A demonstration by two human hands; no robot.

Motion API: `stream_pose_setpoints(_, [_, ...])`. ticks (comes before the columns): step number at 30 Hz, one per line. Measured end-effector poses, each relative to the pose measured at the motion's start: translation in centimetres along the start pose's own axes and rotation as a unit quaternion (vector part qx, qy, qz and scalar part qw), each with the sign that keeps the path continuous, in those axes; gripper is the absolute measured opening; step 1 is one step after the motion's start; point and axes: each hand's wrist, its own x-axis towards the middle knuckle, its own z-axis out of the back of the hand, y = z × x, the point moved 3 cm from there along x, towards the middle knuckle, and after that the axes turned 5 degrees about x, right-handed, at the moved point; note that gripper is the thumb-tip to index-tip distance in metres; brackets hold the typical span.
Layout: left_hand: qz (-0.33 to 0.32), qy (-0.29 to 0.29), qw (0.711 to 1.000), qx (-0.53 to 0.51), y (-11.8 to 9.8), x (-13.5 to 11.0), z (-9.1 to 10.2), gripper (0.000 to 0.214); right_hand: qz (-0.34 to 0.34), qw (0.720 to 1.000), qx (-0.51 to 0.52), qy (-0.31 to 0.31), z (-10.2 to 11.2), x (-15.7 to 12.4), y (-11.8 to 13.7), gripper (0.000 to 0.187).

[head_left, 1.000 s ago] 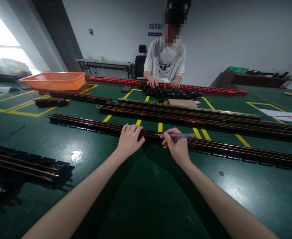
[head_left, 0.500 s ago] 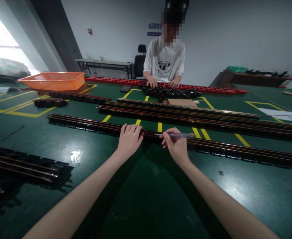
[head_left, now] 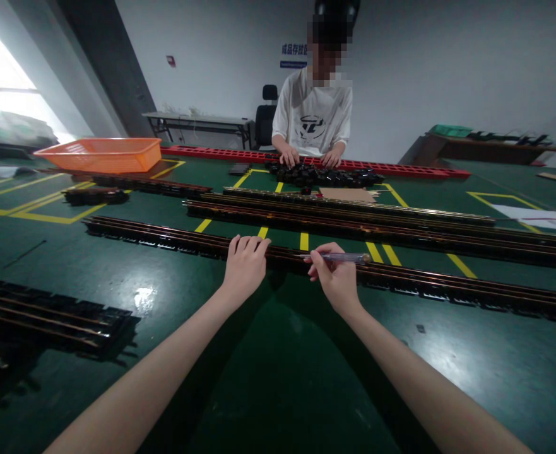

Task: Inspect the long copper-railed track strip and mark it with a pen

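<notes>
A long dark rail with copper strips (head_left: 429,287) lies across the green floor in front of me. My left hand (head_left: 245,266) rests on it near its middle, fingers curled over its top edge. My right hand (head_left: 334,277) is just to the right, pinched round a clear-handled screwdriver (head_left: 346,257) that lies along the rail with its tip pointing left.
Two more long rails (head_left: 353,217) lie beyond. A person in a white shirt (head_left: 313,116) sits opposite with both hands on a pile of black parts (head_left: 325,175) by a red rail (head_left: 221,153). An orange basket (head_left: 100,153) is far left; a stack of rails (head_left: 45,315) near left.
The near rail has slid slightly to the left under my left hand. My right hand and the screwdriver have barely moved.
</notes>
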Motion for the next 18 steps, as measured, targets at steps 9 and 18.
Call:
stream_pose_setpoints(9, [0.005, 0.008, 1.000, -0.012, 0.16, 0.06, -0.14, 0.039, 0.004, 1.000, -0.001, -0.008, 0.08, -0.04, 0.12, 0.018])
stream_pose_setpoints(18, [-0.001, 0.012, 1.000, -0.011, 0.14, 0.07, -0.16, 0.040, -0.007, 1.000, 0.008, 0.002, 0.10, -0.07, 0.10, 0.017])
